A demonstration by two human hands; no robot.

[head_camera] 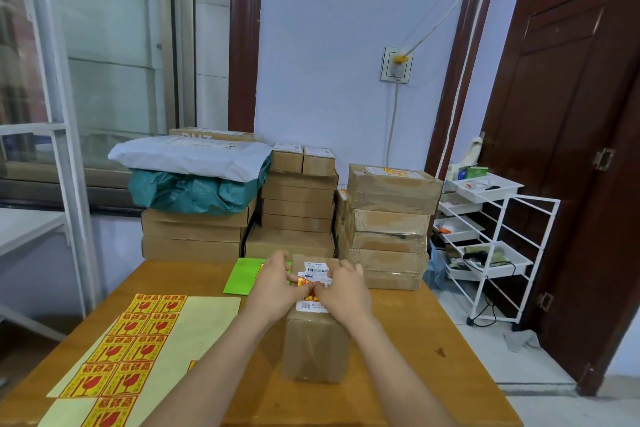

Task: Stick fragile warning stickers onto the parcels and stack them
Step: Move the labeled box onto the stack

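A brown cardboard parcel (316, 343) stands on the wooden table (415, 340) in front of me, with a white shipping label on its top. My left hand (277, 282) and my right hand (341, 288) meet over that top. Between their fingertips they pinch a yellow-and-red fragile sticker (304, 282), which lies partly on the label. A pale backing sheet (138, 350) with several fragile stickers lies at the table's left.
A green sheet (242, 276) lies behind my left hand. Stacks of cardboard boxes (388, 218) and bagged parcels (194, 180) stand beyond the table's far edge. A white wire rack (498, 246) stands at the right, next to a brown door.
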